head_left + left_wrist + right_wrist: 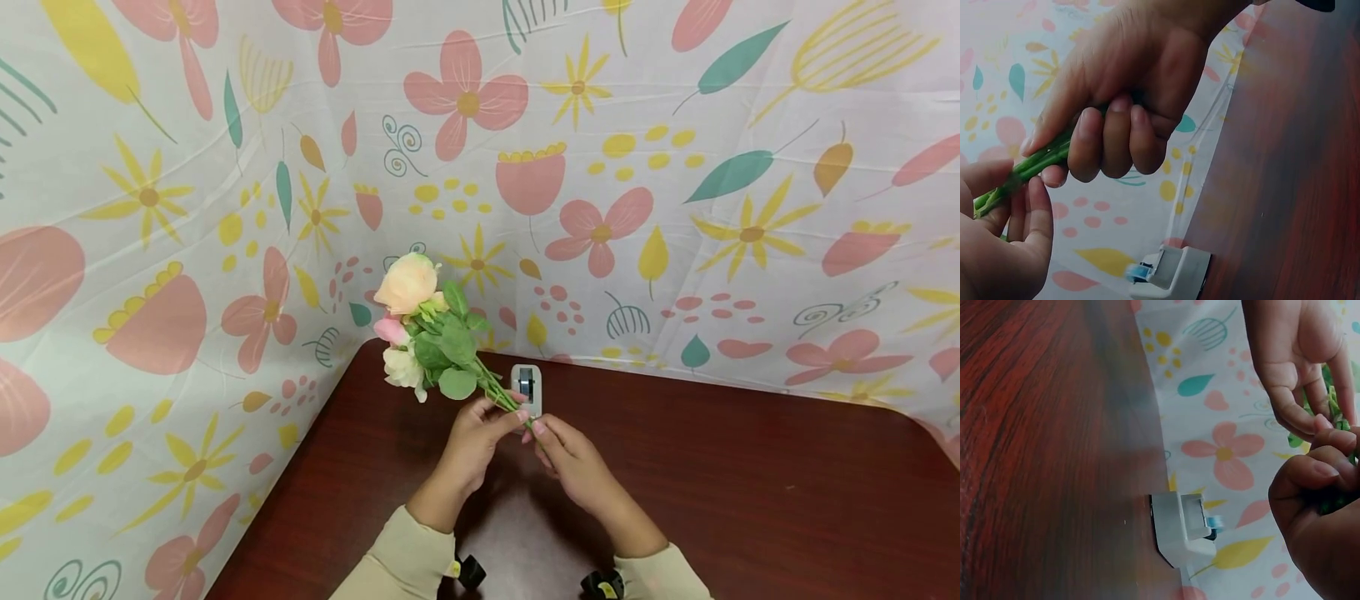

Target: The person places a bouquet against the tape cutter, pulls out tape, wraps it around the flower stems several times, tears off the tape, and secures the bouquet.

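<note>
A bunch of flowers [431,337] with a large peach bloom, a pink bud, a white bloom and green leaves tilts up to the left above the table. Its green stems [1047,159] run between both hands. My left hand [472,437] pinches the stems below the leaves with thumb and fingers. Lower down, my right hand [573,467] grips the stem ends, its fingers curled round them in the left wrist view. Just beyond the hands stands a pale tape dispenser [527,387], partly hidden by them in the head view; neither wrist view shows a hand touching it.
The dark red wooden table [750,492] spreads to the right and front. A white cloth [675,250] printed with flowers and leaves hangs behind and to the left. Black wrist devices [471,573] sit at both sleeve cuffs.
</note>
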A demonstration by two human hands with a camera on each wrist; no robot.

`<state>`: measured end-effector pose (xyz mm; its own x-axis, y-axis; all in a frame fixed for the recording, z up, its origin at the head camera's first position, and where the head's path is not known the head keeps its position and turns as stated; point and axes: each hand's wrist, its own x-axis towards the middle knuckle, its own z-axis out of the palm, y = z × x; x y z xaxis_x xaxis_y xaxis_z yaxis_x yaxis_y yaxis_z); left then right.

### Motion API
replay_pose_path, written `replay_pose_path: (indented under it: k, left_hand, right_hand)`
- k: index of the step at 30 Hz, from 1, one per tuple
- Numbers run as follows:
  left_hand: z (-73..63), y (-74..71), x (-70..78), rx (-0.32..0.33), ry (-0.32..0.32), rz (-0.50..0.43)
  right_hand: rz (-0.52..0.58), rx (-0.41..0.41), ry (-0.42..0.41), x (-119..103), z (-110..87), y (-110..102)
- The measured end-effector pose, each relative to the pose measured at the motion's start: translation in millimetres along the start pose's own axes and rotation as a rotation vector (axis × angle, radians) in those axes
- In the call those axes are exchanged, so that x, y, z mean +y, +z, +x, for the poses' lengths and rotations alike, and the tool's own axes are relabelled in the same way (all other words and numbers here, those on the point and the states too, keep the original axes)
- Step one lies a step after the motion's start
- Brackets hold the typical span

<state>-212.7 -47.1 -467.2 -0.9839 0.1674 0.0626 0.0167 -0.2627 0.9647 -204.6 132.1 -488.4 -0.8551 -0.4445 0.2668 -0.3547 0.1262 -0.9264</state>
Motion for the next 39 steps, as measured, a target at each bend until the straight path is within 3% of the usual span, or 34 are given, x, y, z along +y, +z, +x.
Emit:
replay_pose_path:
  k: [4,13,32,39]
  left_hand:
    - [-1.0,2.1,0.2,0.009,0.010,-0.012]
    - [-1.7,5.7,-0.2,0.054,0.032,-0.003]
    - [-2.2,9.8,-0.9,0.126,0.009,-0.017]
    - [-2.2,11.7,1.0,0.133,-0.016,-0.018]
  right_hand:
    - [-0.060,0.055,-0.015,-1.6,-0.4,2.5]
    - [-0.222,0.155,0.049,-2.3,-1.4,8.9]
    - [-0.513,0.280,-0.112,-5.6,-2.2,18.0]
    - [-0.560,0.323,-0.178,-4.4,-1.9,20.8]
